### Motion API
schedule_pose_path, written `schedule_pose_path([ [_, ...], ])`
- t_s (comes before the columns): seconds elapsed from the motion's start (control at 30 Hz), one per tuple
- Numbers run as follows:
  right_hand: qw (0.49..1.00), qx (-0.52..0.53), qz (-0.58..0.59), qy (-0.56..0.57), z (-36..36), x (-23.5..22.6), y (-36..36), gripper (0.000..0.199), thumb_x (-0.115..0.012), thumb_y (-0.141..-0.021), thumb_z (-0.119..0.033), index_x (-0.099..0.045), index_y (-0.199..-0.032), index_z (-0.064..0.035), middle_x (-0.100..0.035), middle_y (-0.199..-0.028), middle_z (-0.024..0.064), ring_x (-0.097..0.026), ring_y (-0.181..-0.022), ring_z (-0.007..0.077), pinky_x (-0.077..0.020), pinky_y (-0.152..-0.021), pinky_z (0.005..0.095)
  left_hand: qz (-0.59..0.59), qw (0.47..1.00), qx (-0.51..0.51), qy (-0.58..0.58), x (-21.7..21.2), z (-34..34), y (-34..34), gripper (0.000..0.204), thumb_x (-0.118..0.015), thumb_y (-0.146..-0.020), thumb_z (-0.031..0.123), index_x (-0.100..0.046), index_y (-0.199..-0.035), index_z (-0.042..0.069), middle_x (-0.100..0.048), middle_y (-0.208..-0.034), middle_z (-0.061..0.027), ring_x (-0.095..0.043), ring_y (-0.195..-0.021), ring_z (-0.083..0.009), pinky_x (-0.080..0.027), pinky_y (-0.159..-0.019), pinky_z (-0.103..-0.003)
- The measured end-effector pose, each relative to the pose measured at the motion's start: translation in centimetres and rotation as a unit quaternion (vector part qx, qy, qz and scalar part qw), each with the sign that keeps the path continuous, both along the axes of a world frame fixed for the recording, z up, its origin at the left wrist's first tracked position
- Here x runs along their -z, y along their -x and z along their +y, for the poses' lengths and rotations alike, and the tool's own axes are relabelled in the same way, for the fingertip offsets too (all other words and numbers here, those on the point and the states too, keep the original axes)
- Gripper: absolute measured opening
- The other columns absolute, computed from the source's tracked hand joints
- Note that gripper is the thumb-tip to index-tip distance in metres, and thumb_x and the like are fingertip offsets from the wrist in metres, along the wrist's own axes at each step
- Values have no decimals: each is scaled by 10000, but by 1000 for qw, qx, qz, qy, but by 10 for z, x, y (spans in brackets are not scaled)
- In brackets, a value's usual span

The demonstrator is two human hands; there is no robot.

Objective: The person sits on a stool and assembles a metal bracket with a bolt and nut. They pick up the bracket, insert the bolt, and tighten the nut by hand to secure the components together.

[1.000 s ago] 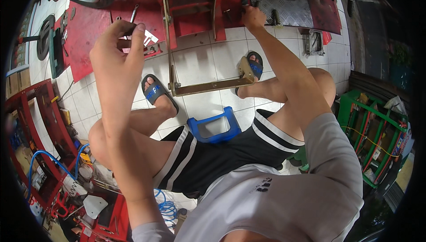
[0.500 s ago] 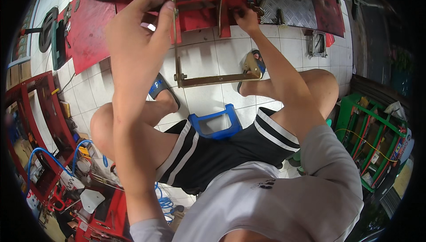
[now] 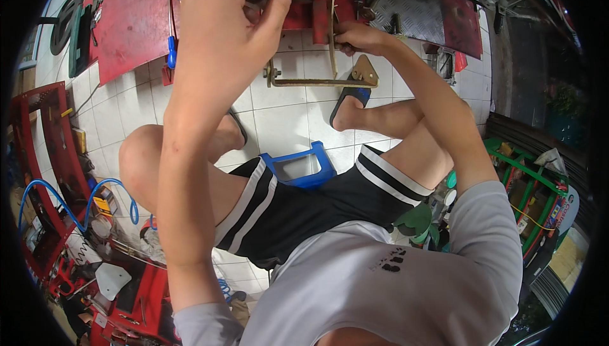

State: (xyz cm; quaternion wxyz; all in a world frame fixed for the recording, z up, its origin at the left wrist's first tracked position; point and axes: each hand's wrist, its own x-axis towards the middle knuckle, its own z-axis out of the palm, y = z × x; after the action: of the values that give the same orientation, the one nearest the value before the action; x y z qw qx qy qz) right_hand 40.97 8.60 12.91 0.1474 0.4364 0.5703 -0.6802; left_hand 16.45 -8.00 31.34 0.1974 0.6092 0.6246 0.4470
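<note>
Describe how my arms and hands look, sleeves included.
Your left hand and right hand are ungloved, with no watch or bracelet visible on either wrist. Both forearms are uncovered. The left sleeve and right sleeve are plain light grey and short, part of a shirt with a dark chest print.

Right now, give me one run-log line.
Left hand: curled, grip unclear; right hand: at slim metal bar; metal bracket: over floor tiles; blue plastic piece: between legs
</note>
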Motion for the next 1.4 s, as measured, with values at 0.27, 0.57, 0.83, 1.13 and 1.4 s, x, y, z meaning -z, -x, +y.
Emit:
schedule_pose_path([
  [0.27, 987, 96, 76, 101, -30, -85, -23, 229, -515, -895, -107, -562, -1091, 3, -557, -854, 5, -471, -665, 27, -394, -590, 189, -7, 1000, 10, -25, -9, -9, -13, 169, -643, -855, 137, -665, -946, -4, -668, -790, -130, -651, -702, -211, -499, -644, -302],
  [0.57, 976, 188, 105, 38, -56, -107, -2, 175, -505, -847, -26, -562, -1007, 17, -432, -645, -26, -357, -529, 43, -302, -492, 214, 253, 960, 112, -26, 17, -28, -68, 368, -684, -791, 381, -603, -905, 40, -592, -744, -103, -604, -724, -292, -470, -659, -389],
  [0.83, 981, 153, 121, 18, -57, -99, -8, 238, -519, -871, -112, -582, -1063, 13, -521, -708, -30, -434, -581, 31, -360, -526, 193, 311, 947, 83, 17, 49, -28, -100, 355, -680, -800, 397, -625, -843, 50, -613, -690, -67, -634, -665, -241, -478, -611, -353],
  [1.13, 982, 110, 151, -17, -61, -94, -10, 203, -524, -845, -145, -601, -994, -31, -520, -714, -36, -452, -614, 34, -354, -544, 216, 320, 947, -8, -14, 50, -20, -116, 451, -693, -751, 506, -643, -656, 69, -610, -581, -66, -603, -494, -245, -452, -480, -347],
  [1.4, 984, 110, 121, -75, -66, -96, -8, 221, -501, -835, -118, -612, -999, -21, -547, -781, 9, -495, -694, 98, -413, -633, 256, 356, 933, -36, 50, 46, -13, -123, 367, -654, -757, 407, -643, -623, 66, -607, -546, -72, -591, -473, -262, -441, -466, -343],
])
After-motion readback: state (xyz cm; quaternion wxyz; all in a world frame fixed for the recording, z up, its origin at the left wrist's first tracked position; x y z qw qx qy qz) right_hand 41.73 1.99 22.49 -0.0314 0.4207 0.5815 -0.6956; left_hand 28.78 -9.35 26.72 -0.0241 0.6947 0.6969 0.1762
